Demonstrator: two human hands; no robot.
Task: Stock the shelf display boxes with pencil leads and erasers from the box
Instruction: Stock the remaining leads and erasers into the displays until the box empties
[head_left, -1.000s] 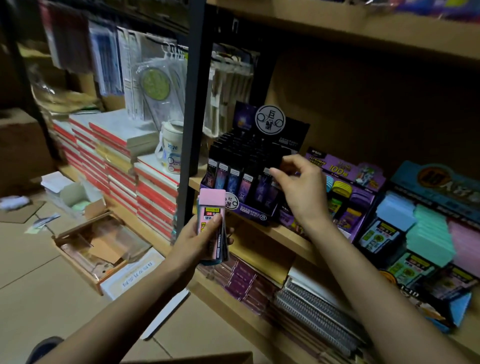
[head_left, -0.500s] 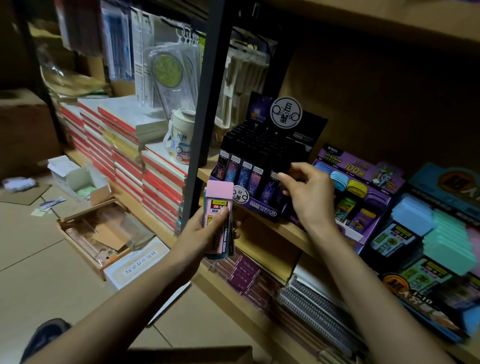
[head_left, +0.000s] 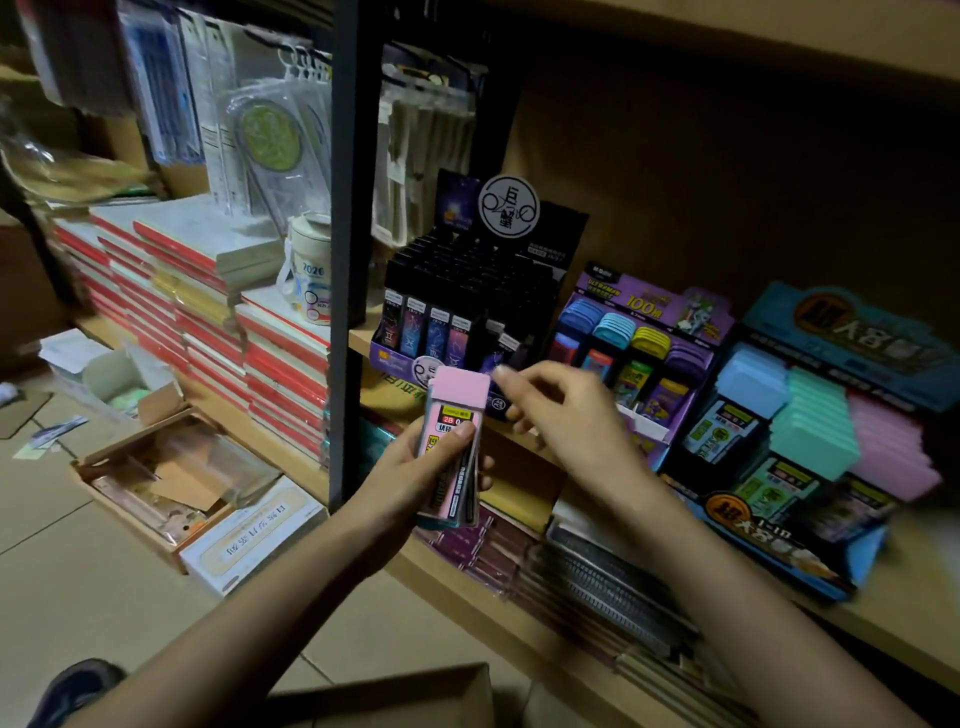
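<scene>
My left hand (head_left: 415, 467) grips a small stack of pencil lead cases (head_left: 454, 441), the front one pink-capped, held upright in front of the shelf. My right hand (head_left: 561, 410) hovers just right of the stack's top with fingers loosely curled and holds nothing. Behind the hands, a black display box (head_left: 467, 301) of dark lead cases stands on the wooden shelf (head_left: 883, 613). To its right sit a purple display box (head_left: 639, 343) with coloured cases and a blue display box (head_left: 810, 441) with blue, green and pink cases. A cardboard box (head_left: 395, 696) edge shows at the bottom.
A black metal upright (head_left: 345, 260) divides the shelving. Stacked red-edged notebooks (head_left: 208, 322) and a white cup (head_left: 311, 280) fill the left bay. Open cartons (head_left: 171, 478) and paper scraps lie on the floor. Spiral notebooks (head_left: 608, 582) are stored on the lower shelf.
My right hand has drawn back from the black display box toward the stack in my left hand. The left hand has kept its grip on the cases.
</scene>
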